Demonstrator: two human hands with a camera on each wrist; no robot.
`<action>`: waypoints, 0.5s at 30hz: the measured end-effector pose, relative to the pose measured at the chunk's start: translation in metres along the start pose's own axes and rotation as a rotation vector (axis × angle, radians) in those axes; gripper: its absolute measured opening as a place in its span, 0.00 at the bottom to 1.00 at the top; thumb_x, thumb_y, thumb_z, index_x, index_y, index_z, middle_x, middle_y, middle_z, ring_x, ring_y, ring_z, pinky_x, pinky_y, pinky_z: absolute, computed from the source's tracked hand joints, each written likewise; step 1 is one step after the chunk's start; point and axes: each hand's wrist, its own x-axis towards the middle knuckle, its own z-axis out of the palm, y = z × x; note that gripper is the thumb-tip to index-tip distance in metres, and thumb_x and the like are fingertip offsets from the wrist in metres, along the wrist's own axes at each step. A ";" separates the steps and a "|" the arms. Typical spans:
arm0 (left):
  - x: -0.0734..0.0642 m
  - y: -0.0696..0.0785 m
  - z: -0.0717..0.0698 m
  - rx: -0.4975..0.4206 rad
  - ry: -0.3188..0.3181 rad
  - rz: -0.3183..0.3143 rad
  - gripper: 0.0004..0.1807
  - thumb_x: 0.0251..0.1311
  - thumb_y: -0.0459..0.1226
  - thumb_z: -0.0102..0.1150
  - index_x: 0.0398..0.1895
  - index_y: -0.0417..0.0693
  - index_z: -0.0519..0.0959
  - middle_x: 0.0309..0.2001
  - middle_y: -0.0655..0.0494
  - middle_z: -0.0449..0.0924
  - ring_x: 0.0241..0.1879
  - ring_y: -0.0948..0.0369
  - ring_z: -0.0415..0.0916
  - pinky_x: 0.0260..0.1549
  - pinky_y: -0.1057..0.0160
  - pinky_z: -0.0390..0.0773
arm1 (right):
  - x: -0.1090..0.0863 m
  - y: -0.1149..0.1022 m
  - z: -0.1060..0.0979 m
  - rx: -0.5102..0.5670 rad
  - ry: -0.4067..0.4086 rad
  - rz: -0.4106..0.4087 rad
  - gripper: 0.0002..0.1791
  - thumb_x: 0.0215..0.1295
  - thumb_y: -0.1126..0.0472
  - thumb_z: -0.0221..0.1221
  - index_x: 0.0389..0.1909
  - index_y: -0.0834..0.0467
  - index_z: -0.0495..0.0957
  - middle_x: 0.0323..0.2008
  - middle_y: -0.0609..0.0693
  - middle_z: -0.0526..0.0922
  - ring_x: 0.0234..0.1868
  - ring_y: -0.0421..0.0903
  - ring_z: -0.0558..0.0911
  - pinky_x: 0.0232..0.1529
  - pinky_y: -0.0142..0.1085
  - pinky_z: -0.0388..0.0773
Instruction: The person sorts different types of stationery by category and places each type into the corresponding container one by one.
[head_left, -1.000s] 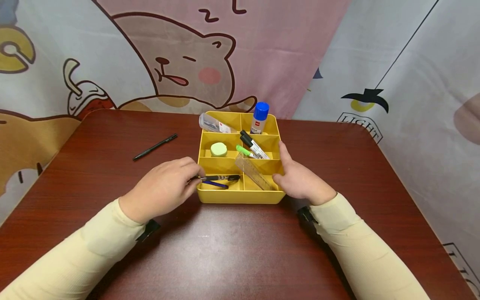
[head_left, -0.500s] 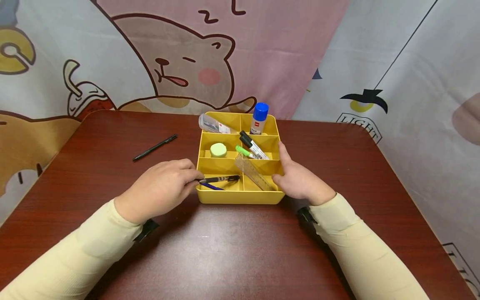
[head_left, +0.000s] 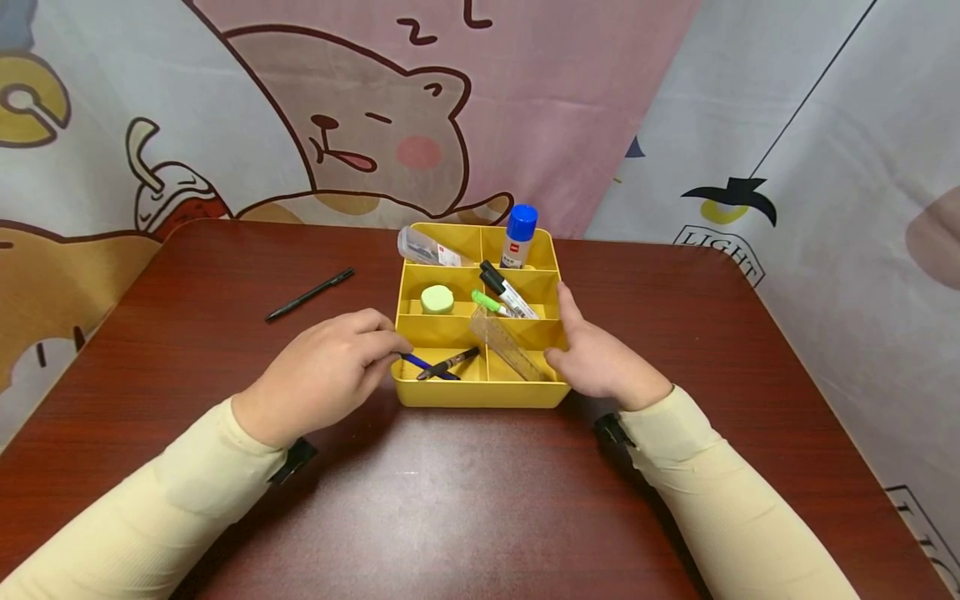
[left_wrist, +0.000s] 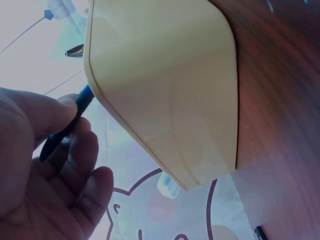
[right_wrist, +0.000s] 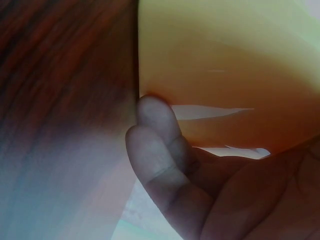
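Note:
My left hand (head_left: 322,375) is at the near left corner of a yellow desk organizer (head_left: 483,395), pinching one end of a blue pen (head_left: 420,363) between thumb and fingertips. In the left wrist view the dark barrel of the pen (left_wrist: 64,131) crosses the fingers and passes behind the rim. A black pen (head_left: 450,363) lies across the blue one in the near left compartment. My right hand (head_left: 603,358) holds the organizer's right side, thumb over the rim. The right wrist view shows fingers (right_wrist: 155,150) against the outer wall (right_wrist: 220,50).
Other compartments hold a clear ruler (head_left: 510,346), a black marker (head_left: 513,293), a green highlighter (head_left: 491,302), a pale green round piece (head_left: 437,299), a clear case (head_left: 431,247) and a blue-capped glue stick (head_left: 519,237). Another black pen (head_left: 310,294) lies on the table (head_left: 480,500).
My left hand has let go of the black pen, which has dropped tilted into the near left compartment. It now pinches the blue pen, whose left end is raised. The right hand stays put.

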 end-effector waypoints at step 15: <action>0.000 0.002 -0.004 -0.034 0.028 -0.015 0.09 0.64 0.33 0.69 0.46 0.49 0.88 0.44 0.58 0.85 0.40 0.62 0.82 0.43 0.56 0.83 | 0.000 0.000 0.000 -0.012 0.005 0.000 0.54 0.74 0.56 0.52 0.83 0.58 0.22 0.80 0.69 0.56 0.71 0.64 0.76 0.75 0.58 0.66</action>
